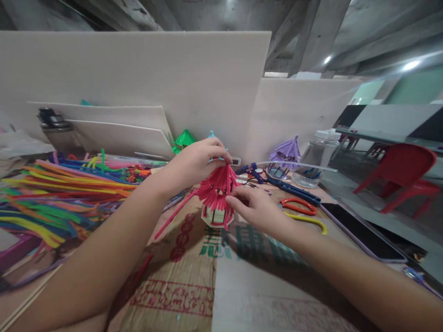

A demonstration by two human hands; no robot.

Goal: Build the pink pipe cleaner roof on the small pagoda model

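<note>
On cardboard (194,272), centre: pinching the red model (216,191) at its peak with left hand (199,159), right eave with right hand (254,205); looks mostly roofed, with one strip (173,216) jutting left, perhaps unfixed.

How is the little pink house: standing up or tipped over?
Standing up. The pink roof points upward, its tip at the fingers of the left hand, and the pale base shows below it.

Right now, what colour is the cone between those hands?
Pinkish red; the cone shows best in the head view.
</note>
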